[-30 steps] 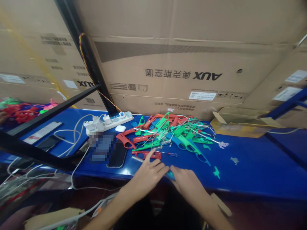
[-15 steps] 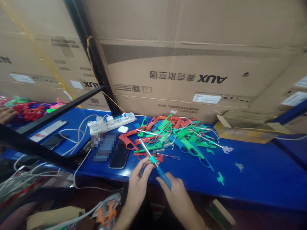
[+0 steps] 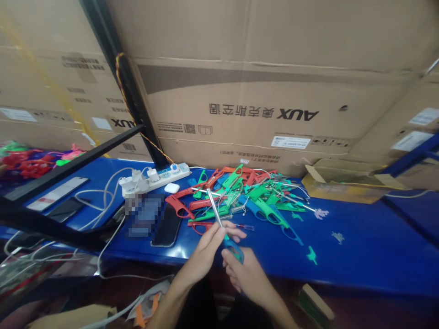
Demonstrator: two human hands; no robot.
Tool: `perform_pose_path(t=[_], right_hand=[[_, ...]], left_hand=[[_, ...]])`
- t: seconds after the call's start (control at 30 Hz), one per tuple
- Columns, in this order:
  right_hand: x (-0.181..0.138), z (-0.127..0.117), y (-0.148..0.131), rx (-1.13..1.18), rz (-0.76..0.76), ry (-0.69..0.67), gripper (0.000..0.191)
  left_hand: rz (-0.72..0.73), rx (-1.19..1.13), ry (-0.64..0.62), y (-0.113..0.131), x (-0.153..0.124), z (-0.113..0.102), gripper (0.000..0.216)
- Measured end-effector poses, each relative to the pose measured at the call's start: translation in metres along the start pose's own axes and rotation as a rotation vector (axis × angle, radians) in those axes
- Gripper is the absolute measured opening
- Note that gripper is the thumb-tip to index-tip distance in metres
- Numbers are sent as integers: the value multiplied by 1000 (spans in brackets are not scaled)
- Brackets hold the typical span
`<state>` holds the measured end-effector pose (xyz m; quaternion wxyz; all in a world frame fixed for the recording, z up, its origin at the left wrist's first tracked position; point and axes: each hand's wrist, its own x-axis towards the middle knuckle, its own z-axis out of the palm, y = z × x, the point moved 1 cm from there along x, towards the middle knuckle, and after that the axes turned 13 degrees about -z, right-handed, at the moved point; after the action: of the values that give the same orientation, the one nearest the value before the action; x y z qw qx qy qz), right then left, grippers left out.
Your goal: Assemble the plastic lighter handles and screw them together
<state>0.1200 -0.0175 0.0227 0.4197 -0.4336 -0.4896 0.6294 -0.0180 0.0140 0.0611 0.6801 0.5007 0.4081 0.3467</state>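
Note:
Between my hands is a long-nosed lighter [image 3: 214, 208] with a metal tube and a blue handle, tilted with the tube tip pointing away from me. My left hand [image 3: 211, 244] is closed around the base of the tube, some fingers stretched out past it. My right hand [image 3: 242, 274] is wrapped around the blue handle. Beyond them on the blue table [image 3: 281, 260] lies a heap of red, green and blue lighter shells [image 3: 270, 208] with metal tubes and white wires. At the near edge of the heap rests a small screwdriver [image 3: 247, 227].
A power strip [image 3: 171, 173] with plugs and cables, a white earbud case [image 3: 172, 188] and dark phones [image 3: 166, 226] lie left. An open carton [image 3: 350, 192] stands right. A green piece [image 3: 312, 255] and small pale parts [image 3: 338, 237] lie nearby. Black frame bars [image 3: 75, 167] cross the left side.
The lighter has turned more upright, its handle's trigger opening now showing. My left hand has slid along to the tube's base with fingers more spread. The camera view has shifted slightly.

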Motion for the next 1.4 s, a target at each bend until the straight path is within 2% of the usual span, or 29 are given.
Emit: perform_pose_path(t=[0.27,0.47,0.6,0.8,0.87,0.93,1.03,1.13,1.23,1.3,1.4], right_hand=[[9,6,-19,-32,-143,84,55],[8,5,-31,32,-151,32,53],[4,0,-34,53,-123,1,54],[-1,-8,-33,60,-193,31,56],[-2,-10,-33,81,-225,37,56],[-3,-12,-36,183,-287,109,54],[-2,-14,-45,410,-443,321,54],[-1,-14,-55,526,-562,446,54],[1,-16,-58,521,-562,465,54],[1,-19,-55,490,-524,445,56],[0,-25,-46,410,-444,395,54]], left_hand=[[54,5,29,12,15,13,36],[-16,45,74,19,8,15,40],[-36,59,38,22,2,21,41],[-73,55,35,25,-5,33,45],[-68,17,-41,22,-6,35,49],[-51,-21,-112,14,-8,36,55],[-61,16,-125,-8,-9,39,65],[-179,201,-85,-33,-11,46,50],[-134,409,22,-43,-11,50,45],[-74,512,42,-42,-9,49,45],[-80,454,-101,-37,-5,46,46]])
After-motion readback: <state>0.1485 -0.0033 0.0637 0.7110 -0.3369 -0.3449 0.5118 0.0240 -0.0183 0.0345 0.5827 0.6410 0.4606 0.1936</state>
